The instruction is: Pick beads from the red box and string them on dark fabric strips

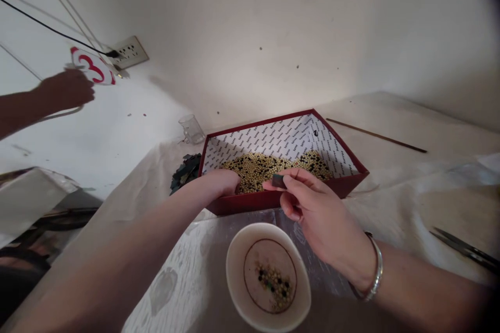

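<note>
A dark red box with a printed white lining holds a layer of small beige and black beads. My left hand reaches over its front left edge, and its fingers are hidden among the beads. Above the front rim, my right hand pinches a small dark green flat piece between thumb and fingers. In front of the box stands a white bowl with a few beige, black and green beads at its bottom. Left of the box lies a pile of dark green pieces.
Behind the pile is a clear glass mug. A thin brown stick lies at the right, and dark scissors are near the right edge. Another person's hand is at the wall socket, by a card marked 3.
</note>
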Demonstrator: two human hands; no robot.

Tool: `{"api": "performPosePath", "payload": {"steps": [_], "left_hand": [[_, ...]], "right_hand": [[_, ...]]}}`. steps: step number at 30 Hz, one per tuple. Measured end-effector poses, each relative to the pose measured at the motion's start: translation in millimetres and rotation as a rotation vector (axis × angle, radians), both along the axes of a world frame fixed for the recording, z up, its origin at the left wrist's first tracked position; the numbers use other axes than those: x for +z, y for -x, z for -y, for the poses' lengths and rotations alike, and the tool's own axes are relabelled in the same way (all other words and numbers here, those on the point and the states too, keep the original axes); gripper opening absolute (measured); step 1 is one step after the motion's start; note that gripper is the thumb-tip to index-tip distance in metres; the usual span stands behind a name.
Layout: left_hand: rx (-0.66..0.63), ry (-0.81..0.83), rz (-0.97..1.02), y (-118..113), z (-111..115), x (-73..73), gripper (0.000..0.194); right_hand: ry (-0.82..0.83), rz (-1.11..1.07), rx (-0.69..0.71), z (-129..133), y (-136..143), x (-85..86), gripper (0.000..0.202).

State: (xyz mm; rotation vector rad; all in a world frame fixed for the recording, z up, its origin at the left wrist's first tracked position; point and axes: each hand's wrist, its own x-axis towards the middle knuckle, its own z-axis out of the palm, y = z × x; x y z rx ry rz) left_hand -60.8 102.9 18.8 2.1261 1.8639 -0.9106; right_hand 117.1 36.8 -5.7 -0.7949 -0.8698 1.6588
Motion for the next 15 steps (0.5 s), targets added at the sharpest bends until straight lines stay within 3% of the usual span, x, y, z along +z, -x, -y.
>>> {"api": "performPosePath", "payload": {"steps": [4, 8, 12, 15], "left_hand": [[0.006, -0.057, 0.040, 4, 0, -3.6, 0.024], [-0.012, -0.233, 0.139, 10, 0, -1.4, 0.019], [-0.017, -0.479, 0.238, 8, 14, 21.0, 0.014], [-0.011, -0.695, 0.341, -8, 41, 45.0, 0.015]], "right_hand": [[0.016, -0.005, 0.004, 0, 1, 0.7, 0.011], [0.002, -0.013, 0.011, 1, 1, -0.3, 0.012], [0.026, -0.020, 0.015, 1, 0, 2.6, 0.013], [0.020, -0.020, 0.028, 0, -1, 6.6, 0.013]]}}
